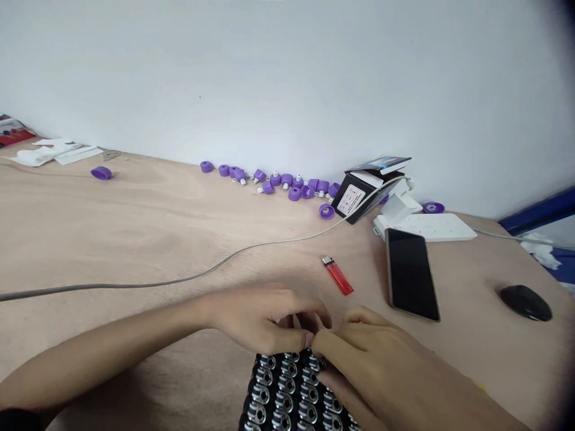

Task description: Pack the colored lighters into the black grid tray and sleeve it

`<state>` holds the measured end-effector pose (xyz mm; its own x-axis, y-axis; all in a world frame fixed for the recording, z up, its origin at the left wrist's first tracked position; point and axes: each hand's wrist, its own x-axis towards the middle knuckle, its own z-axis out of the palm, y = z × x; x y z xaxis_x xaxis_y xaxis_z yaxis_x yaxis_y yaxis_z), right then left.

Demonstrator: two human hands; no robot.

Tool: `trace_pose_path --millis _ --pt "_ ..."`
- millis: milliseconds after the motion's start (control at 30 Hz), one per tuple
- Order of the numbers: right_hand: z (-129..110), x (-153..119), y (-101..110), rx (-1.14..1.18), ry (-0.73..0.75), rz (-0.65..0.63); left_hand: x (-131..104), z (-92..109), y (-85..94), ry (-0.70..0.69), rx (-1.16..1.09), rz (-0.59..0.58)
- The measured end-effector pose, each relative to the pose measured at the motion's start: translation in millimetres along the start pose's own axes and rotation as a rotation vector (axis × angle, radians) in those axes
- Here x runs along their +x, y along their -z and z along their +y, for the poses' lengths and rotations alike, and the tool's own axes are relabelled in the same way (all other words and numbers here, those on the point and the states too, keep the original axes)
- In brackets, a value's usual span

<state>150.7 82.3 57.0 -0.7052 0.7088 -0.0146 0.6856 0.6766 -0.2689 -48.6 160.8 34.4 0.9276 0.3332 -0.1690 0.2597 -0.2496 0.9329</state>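
Note:
At the lower middle of the head view lies a black piece set with rows of shiny metal ring-shaped fittings [284, 402]; its lower end runs out of the picture. My left hand [269, 320] comes in from the left over its far edge, fingers curled and thumb tip against my right hand. From the right, my right hand [377, 359] covers the far right corner of the piece, its fingers bent inward. The two thumbs meet above the first row. Whatever lies between the fingertips is hidden.
Beyond my hands lie a red lighter [338, 276] and a phone [412, 273]. A grey cable [215, 263] crosses the table to a white power strip [442, 226]. Several purple caps [286, 181] line the wall beside a black box [354, 194]. A mouse [525, 301] sits right.

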Motion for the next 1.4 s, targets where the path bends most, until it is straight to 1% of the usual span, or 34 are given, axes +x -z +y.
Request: trace_pose_path --millis 233,367,567,867,1067,1167,1333,1400 --pt "0.1 7.3 3.6 -0.022 -0.021 0.002 -3.1 1.8 3.6 -0.031 0.003 -0.064" --pt "-1.8 7.5 6.9 -0.046 -0.033 0.068 -2.9 2.1 4.0 -0.043 0.026 -0.059" --pt "-2.9 5.2 4.4 -0.069 0.019 0.132 -1.9 1.5 2.2 -0.087 0.060 -0.037" --pt "-2.3 11.5 -1.8 -0.041 0.060 0.204 -3.0 -4.0 5.2 -0.098 -0.015 -0.069" --pt "4.4 5.1 4.1 -0.030 0.055 0.159 -3.0 -1.7 4.2 -0.111 0.030 -0.056" --pt "6.1 3.0 6.5 -0.026 0.072 0.164 -2.5 -0.3 4.1 -0.117 0.025 -0.057" --pt "-0.6 5.4 2.7 -0.056 0.017 0.123 -2.2 -1.6 5.2 -0.094 0.038 -0.064" --pt "-3.4 6.1 0.2 -0.069 0.002 0.126 -2.9 -3.0 5.9 -0.079 0.016 -0.082"
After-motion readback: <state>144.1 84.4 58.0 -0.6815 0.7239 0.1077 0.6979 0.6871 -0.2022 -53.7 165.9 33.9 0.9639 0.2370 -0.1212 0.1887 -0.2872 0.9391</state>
